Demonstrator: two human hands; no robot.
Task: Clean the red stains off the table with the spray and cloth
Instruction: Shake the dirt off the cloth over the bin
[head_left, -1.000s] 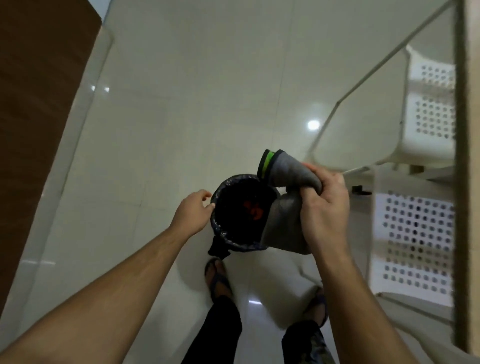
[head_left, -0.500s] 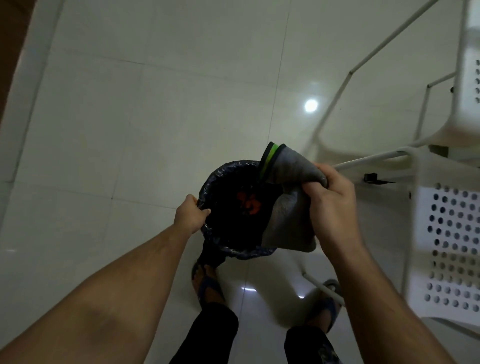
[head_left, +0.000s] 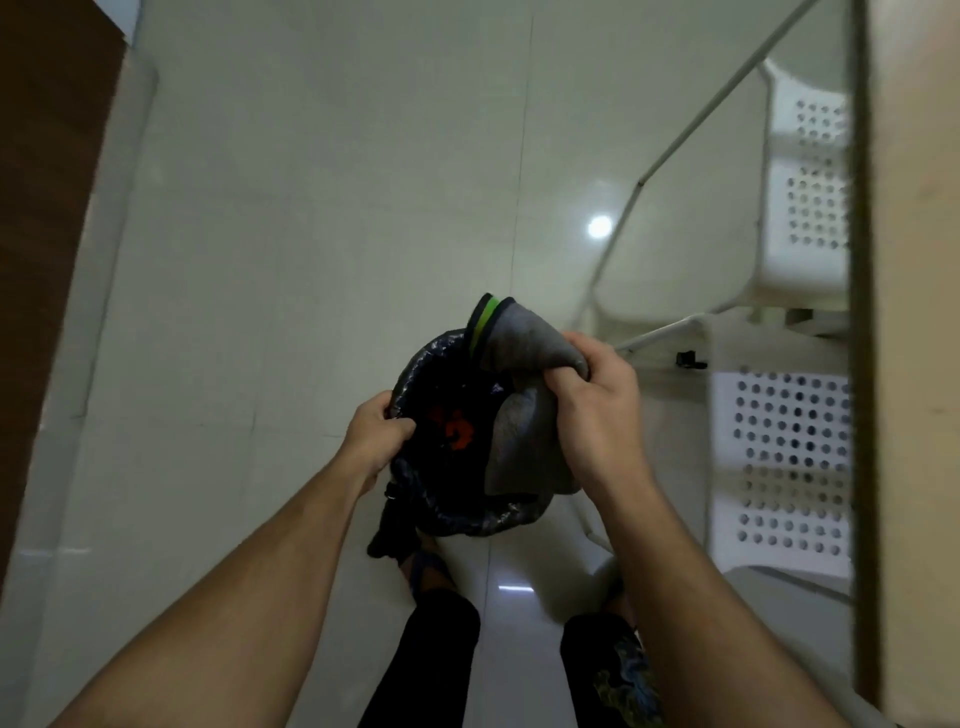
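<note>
1. Over the right rim of the bin (head_left: 415, 499), the grey cloth (head_left: 524, 441) hangs bunched, its green-striped edge uppermost; the right hand (head_left: 597, 415) holds it with fingers curled tight round the folds.
2. At the bin's left rim, the left hand (head_left: 376, 441) grips the black liner, fingers clamped on the plastic.
3. Inside the bin, red scraps (head_left: 454, 428) lie on the dark bottom; what they are is unclear.
4. Judging by this, wiping seems done or paused and debris is being shaken out; the table's surface and the spray are out of view, so remaining stains cannot be judged.
5. A white perforated chair (head_left: 789, 452) stands at the right.
</note>
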